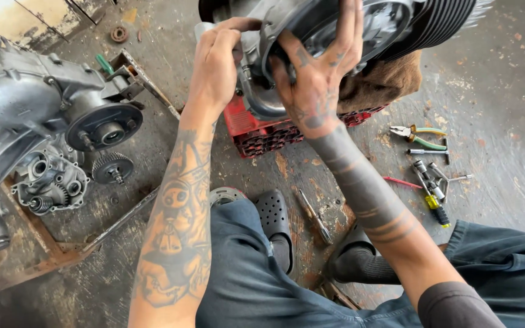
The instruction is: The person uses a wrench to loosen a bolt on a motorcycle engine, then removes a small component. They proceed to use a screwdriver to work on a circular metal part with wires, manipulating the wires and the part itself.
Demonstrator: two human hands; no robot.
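We have the engine (pixel 347 30) at the top of the view, propped on a red crate (pixel 262 130) with a brown rag (pixel 390 82) wedged beneath its finned cylinder. Everything else we place from that engine.

To its left, well apart, a second engine casing (pixel 31 103) sits in a rusty metal tray (pixel 44 255), with a loose gear (pixel 112 167) just beside its round hub.

Our right hand (pixel 320 73) is spread wide, fingers fanned over the round cover on the engine's near face, palm pressed to its rim. Our left hand (pixel 217 64) is curled closed around the engine's left edge, next to that cover; we cannot tell whether it grips a part or only steadies the case.

To do this well, we judge we should keep the left hand braced so the engine does not rock on the crate, and keep even pressure across the right fingers so the cover stays square.

Below and right of the engine, on the floor, lie pliers (pixel 417 136), a cluster of sockets and drivers (pixel 432 182), and nearer our knee a screwdriver (pixel 314 215).
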